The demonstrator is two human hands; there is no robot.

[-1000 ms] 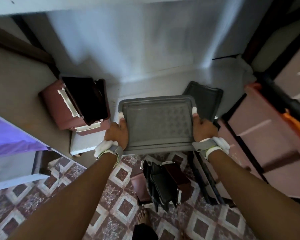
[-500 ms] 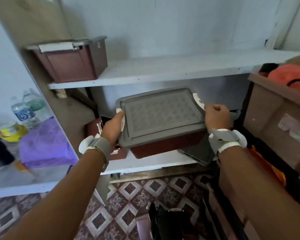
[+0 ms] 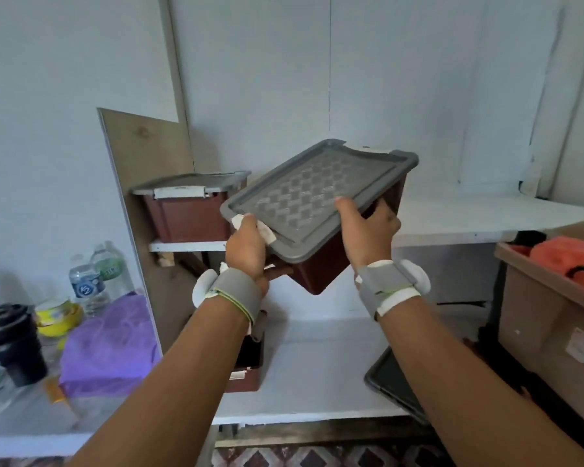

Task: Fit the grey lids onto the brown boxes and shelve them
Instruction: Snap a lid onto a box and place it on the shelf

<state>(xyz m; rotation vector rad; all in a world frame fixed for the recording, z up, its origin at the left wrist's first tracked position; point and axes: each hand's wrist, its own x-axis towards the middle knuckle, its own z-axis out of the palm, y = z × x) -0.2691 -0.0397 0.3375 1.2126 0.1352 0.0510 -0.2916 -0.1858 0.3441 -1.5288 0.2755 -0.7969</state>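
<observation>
A brown box [image 3: 321, 264] with a grey lid [image 3: 314, 193] on top is held tilted in the air in front of the upper white shelf [image 3: 486, 220]. My left hand [image 3: 246, 251] grips its near left corner by the white latch. My right hand [image 3: 368, 230] grips the near right edge, thumb on the lid and fingers under the rim. A second lidded brown box [image 3: 189, 210] stands at the left end of the upper shelf. On the lower shelf [image 3: 317, 365], an open brown box [image 3: 246, 365] sits partly behind my left forearm and a loose grey lid [image 3: 395, 382] lies to the right.
A wooden side panel [image 3: 132, 183] bounds the shelves on the left. Left of it are water bottles [image 3: 95, 278], a black cup [image 3: 14, 342], a yellow item [image 3: 56, 318] and a purple cloth [image 3: 112, 348]. A cardboard box [image 3: 550, 321] holding orange fabric stands at the right.
The view has swung up from the floor to the shelves. Both hands have lifted the lidded box from the lower shelf to the upper shelf's height and turned it at an angle.
</observation>
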